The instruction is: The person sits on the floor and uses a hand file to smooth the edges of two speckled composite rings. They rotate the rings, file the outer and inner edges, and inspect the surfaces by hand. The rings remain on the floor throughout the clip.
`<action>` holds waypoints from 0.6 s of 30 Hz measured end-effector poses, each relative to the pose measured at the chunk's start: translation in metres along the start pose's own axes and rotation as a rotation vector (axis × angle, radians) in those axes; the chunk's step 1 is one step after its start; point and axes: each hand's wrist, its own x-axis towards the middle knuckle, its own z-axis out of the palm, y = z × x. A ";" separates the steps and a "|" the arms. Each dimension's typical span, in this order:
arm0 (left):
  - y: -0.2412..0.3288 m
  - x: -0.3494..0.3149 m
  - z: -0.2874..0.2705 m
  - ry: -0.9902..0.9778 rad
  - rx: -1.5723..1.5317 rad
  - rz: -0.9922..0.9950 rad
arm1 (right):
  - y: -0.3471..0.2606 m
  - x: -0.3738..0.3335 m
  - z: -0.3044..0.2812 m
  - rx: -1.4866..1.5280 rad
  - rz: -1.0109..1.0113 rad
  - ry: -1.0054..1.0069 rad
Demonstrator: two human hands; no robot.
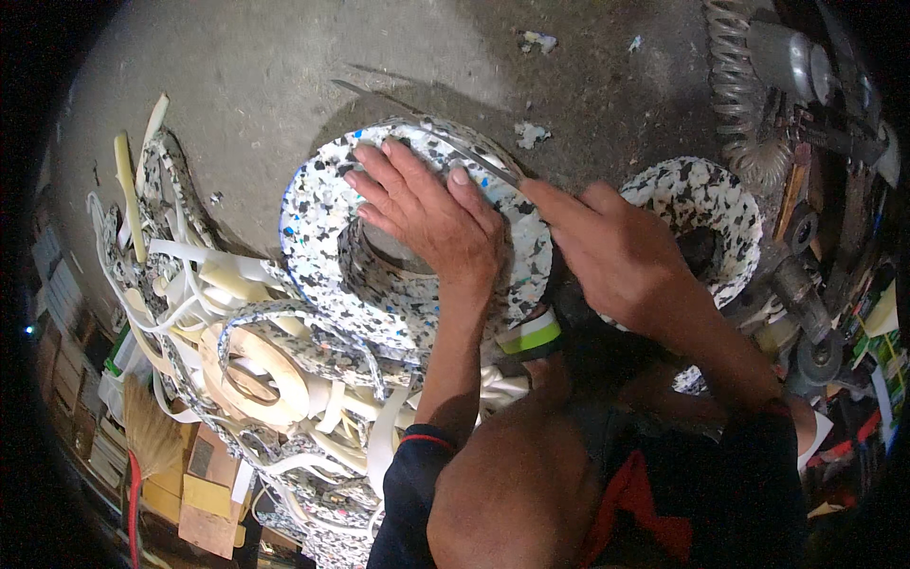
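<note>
A thick ring of speckled black-and-white foam (pixel 318 223) lies in front of me, with a round hole through its middle. My left hand (pixel 427 213) rests flat on its top, fingers spread beside the hole. In my right hand (pixel 616 251) is a long thin knife (pixel 455 142). Its blade reaches up and left along the ring's far right edge, and the tip sticks out past the foam over the floor. The knife's handle is hidden inside my fingers. Whether the blade is inside the foam or only against it I cannot tell.
A second speckled foam ring (pixel 735 204) sits at the right. Foam strips and offcuts (pixel 199 284) heap up on the left, around a cream foam ring (pixel 213 360). A straw broom (pixel 147 427) stands lower left. At the far right are a coiled hose (pixel 730 66) and metal machinery (pixel 806 303).
</note>
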 end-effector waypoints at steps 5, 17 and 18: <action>-0.001 0.001 0.003 0.017 0.011 0.013 | 0.002 -0.031 0.000 -0.160 -0.019 0.037; -0.002 -0.001 0.004 0.046 0.033 0.026 | -0.001 -0.049 0.009 -0.109 0.130 0.001; -0.002 -0.001 0.004 0.043 0.035 0.026 | -0.002 -0.049 0.009 -0.112 0.265 -0.089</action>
